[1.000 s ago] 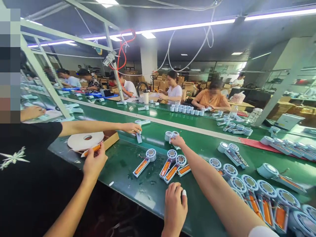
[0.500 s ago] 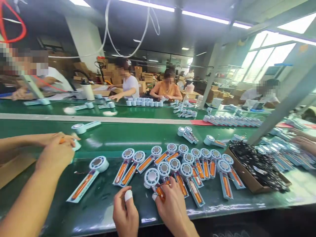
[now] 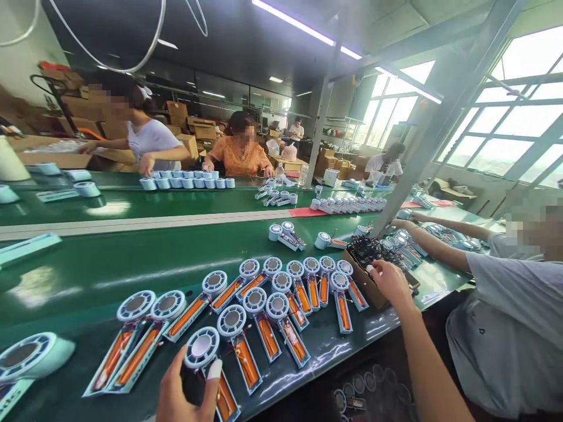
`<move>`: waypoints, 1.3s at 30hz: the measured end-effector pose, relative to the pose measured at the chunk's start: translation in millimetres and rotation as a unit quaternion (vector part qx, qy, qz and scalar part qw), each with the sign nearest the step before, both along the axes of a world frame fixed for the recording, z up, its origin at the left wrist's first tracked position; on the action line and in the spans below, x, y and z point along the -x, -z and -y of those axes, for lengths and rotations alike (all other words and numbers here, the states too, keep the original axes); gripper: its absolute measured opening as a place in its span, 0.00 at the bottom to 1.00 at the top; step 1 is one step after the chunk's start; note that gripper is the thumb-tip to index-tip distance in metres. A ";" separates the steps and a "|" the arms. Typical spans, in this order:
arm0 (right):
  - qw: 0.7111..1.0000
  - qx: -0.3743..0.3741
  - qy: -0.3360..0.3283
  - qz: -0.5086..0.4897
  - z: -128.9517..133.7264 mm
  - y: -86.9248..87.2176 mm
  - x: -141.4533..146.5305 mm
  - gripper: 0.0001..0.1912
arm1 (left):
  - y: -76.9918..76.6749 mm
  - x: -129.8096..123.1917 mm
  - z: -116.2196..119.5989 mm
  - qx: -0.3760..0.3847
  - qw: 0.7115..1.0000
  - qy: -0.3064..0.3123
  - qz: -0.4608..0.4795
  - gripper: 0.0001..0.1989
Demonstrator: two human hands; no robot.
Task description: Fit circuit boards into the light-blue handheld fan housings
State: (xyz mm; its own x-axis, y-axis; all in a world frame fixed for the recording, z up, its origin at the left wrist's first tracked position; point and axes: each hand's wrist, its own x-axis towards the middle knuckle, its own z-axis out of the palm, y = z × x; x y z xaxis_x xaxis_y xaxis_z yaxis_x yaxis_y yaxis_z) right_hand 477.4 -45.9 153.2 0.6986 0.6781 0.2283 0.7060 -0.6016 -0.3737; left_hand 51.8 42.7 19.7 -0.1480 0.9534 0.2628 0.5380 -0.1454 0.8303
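Near the front edge of the bench, my left hand (image 3: 187, 390) has its thumb and fingers on either side of a light-blue handheld fan (image 3: 202, 347). The fan has a round slotted head, and its handle is uncovered, showing an orange battery. A white cover sits on my thumb tip. My right hand (image 3: 391, 284) reaches to a carton (image 3: 363, 281) heaped with small black parts (image 3: 372, 249). Its fingers are drawn together at the carton's near side; what they pinch, if anything, is hidden. Several similar open fans (image 3: 255, 300) with orange batteries and thin wires lie between my hands.
A slanted metal post (image 3: 400, 181) rises behind the carton. A co-worker in a grey shirt (image 3: 519, 310) sits at right, arms stretched over more fans. Across the green belt (image 3: 132, 246), other people work beside rows of fan parts (image 3: 189, 180). Another fan (image 3: 30, 357) lies at far left.
My right hand has left the fans and moved right to the carton. My left hand has come to the nearest fan. The view has swung right; the co-worker's arms at left are out of view.
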 end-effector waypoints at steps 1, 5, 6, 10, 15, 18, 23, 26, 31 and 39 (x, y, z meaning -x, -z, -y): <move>1.000 0.015 0.004 -0.002 -0.4 3.2 -9.2 0.10 | 1.0 1.5 -0.4 -0.002 1.000 0.006 -0.003 0.38; 0.999 0.035 0.014 -0.009 -4.7 14.2 -16.9 0.12 | -0.5 4.3 1.0 -0.006 1.000 0.009 -0.013 0.38; 0.999 0.028 0.021 -0.010 -4.8 13.1 -17.8 0.12 | -1.5 4.2 2.1 -0.009 1.000 0.009 -0.010 0.38; 0.997 -0.050 0.060 -0.011 2.7 -11.3 -29.5 0.16 | -4.0 2.5 6.0 -0.008 1.000 -0.007 0.009 0.34; 0.987 -0.154 0.034 -0.044 10.4 -44.1 0.7 0.27 | -10.8 6.6 11.1 -0.032 0.998 -0.029 0.039 0.33; 0.976 -0.162 -0.077 -0.126 1.0 -37.7 78.8 0.26 | -26.4 11.9 24.7 -0.141 0.989 -0.036 0.002 0.23; 0.823 -0.081 -0.333 -0.452 -15.5 -6.0 231.7 0.18 | -48.7 14.1 53.2 -0.184 0.961 0.162 -0.131 0.28; 0.740 -0.026 -0.392 -0.546 -21.9 9.8 276.8 0.19 | -43.7 20.8 63.5 -0.141 0.959 0.188 -0.158 0.22; 0.836 -0.055 -0.425 -0.344 -37.9 34.1 289.6 0.15 | -36.1 41.1 68.5 0.034 0.998 0.055 0.022 0.19; 0.882 -0.022 -0.470 -0.036 -42.4 73.6 317.6 0.12 | -51.0 31.6 42.2 0.150 0.966 0.010 0.210 0.14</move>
